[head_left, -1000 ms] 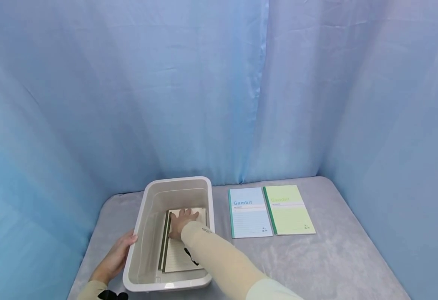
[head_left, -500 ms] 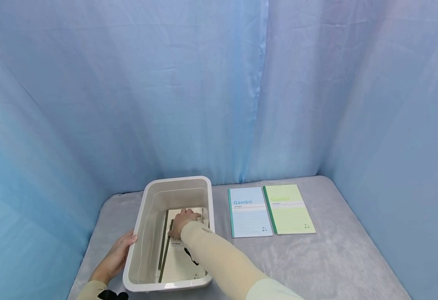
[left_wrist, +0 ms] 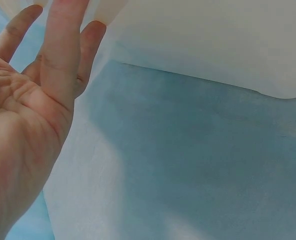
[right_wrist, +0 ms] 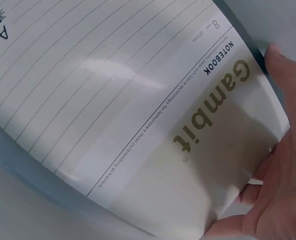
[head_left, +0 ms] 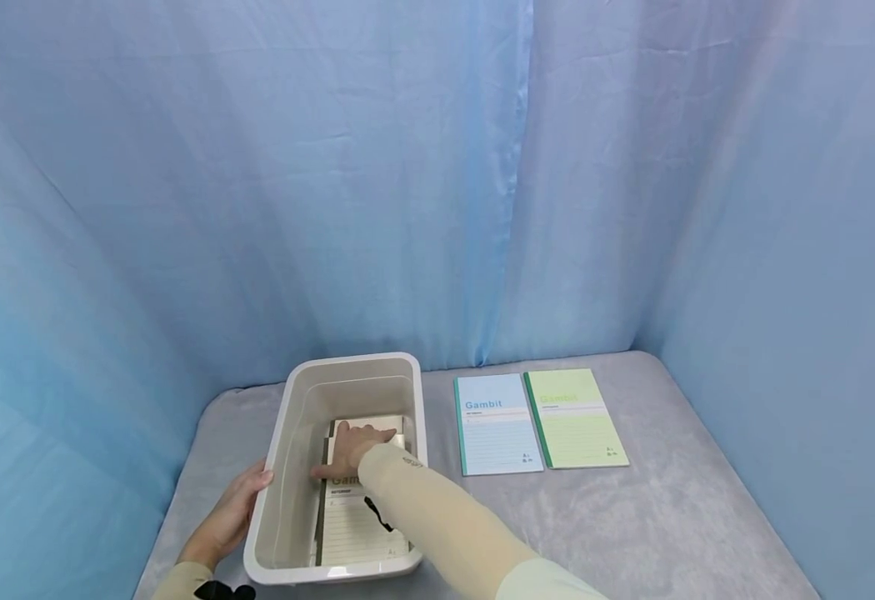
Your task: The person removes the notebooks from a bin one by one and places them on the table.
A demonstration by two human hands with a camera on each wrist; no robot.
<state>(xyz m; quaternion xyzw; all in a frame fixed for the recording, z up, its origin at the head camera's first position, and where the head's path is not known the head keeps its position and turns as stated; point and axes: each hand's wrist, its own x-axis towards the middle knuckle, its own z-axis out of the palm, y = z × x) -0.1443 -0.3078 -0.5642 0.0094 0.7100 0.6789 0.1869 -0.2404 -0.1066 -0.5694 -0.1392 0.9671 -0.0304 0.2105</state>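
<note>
Bin, white plastic, sits at the left of the grey cloth-covered table, long axis running away from the person. Right hand is inside it, gripping the far end of a cream "Gambit" notebook: right wrist view shows the thumb on the dark spine edge and fingers curled round the top edge by the title. Notebook's far end looks lifted off the stack; near end lies low by the bin's near wall. At least one more cream notebook lies under it on the bin floor; exact count can't be told. Left hand is on the outside of the bin's left wall, fingers straight and relaxed, fingertips flat against the plastic, nothing pinched. Right of the bin, apart from it, a blue notebook and a green notebook lie flat side by side, edges touching or nearly so, covers up. Blue curtain hangs behind and on both sides.
</note>
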